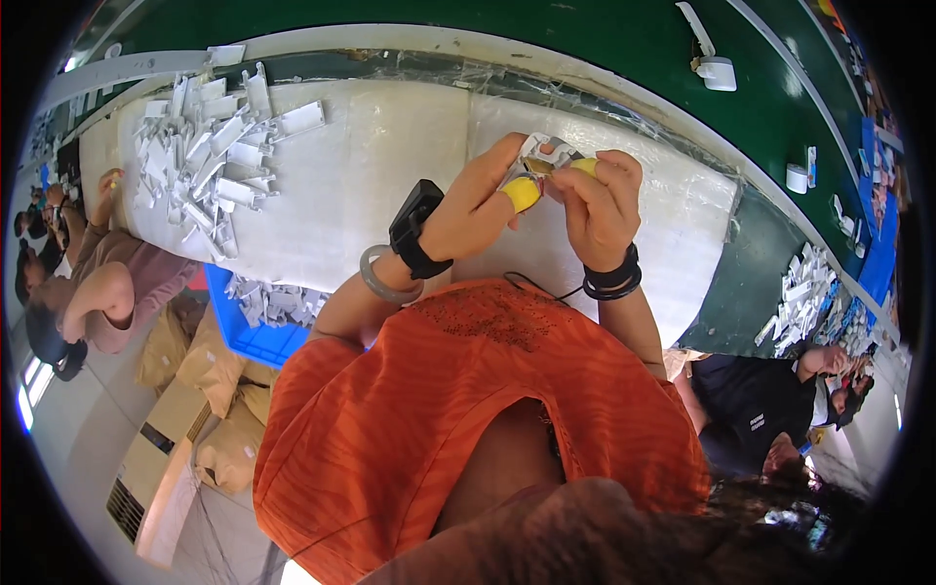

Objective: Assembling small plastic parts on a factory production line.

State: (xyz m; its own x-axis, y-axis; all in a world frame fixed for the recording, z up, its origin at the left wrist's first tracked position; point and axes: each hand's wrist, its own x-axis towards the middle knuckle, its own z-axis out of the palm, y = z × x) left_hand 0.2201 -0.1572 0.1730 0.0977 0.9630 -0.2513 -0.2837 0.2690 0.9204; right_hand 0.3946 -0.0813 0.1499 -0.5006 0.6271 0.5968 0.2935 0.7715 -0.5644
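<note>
Over the white sheet (361, 185), well to the right of a heap of loose white pieces (219, 156), holding up a small white part (542, 154) with both hands. Gripping its left end narrowly in the left hand (476, 200), with a yellow cover (524, 194), apparently on the thumb, set against the near side. Pinching close at its right end with the right hand (600, 214), bunched tightly around a second yellow cover (585, 166); impossible to tell exactly which fingertips bear on it. Showing a tan or metallic patch toward the middle, partly hidden by the fingers. Likely to handle as light and stiff, plastic by the look of it, with smooth faces apt to slip. Perhaps fragile along the thin, curved edges, so best taken by the outer ends, with modest thumb pressure and no hard twisting across the middle.
</note>
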